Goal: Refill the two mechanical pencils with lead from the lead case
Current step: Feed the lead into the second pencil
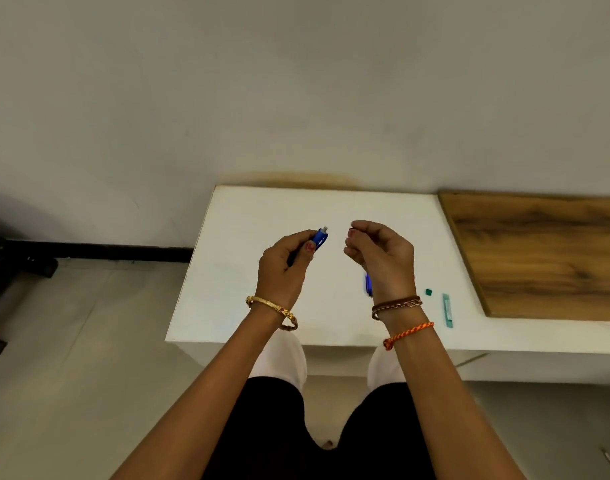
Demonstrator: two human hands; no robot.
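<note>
My left hand (285, 263) grips a blue mechanical pencil (320, 238), its top end with a small white tip pointing up and to the right. My right hand (379, 254) is raised beside it, thumb and forefinger pinched together; whatever sits between them is too small to make out. A second blue pencil (368, 284) lies on the white table (248, 306), mostly hidden behind my right wrist. The clear green lead case (447, 310) lies on the table right of my right wrist, with its small green cap (428, 291) next to it.
A wooden board (546, 254) covers the right part of the table. A grey wall stands right behind the table. The floor and a dark bar lie to the left. My knees are under the table's front edge.
</note>
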